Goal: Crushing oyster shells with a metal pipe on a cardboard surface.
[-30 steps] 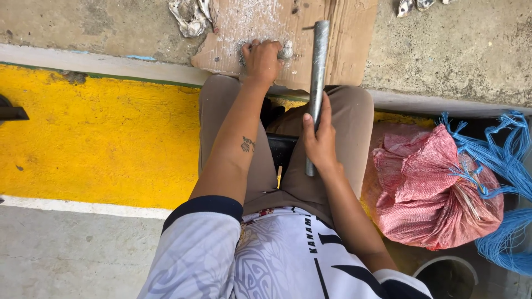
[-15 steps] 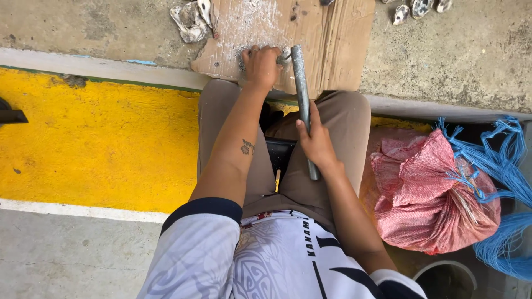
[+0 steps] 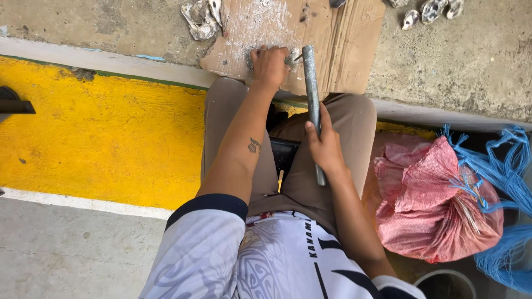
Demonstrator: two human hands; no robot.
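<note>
Head view, looking down at a seated person's lap: the left hand (image 3: pixel 270 65) presses a small pale shell (image 3: pixel 292 57) onto a worn brown cardboard sheet (image 3: pixel 338 39), fingers closed over it. The right hand (image 3: pixel 326 145) has its fingers wrapped around a grey metal rod (image 3: pixel 311 94), whose tip sits just beside the shell. This looks like the striking step; any blow needs to stay clear of the holding fingers.
</note>
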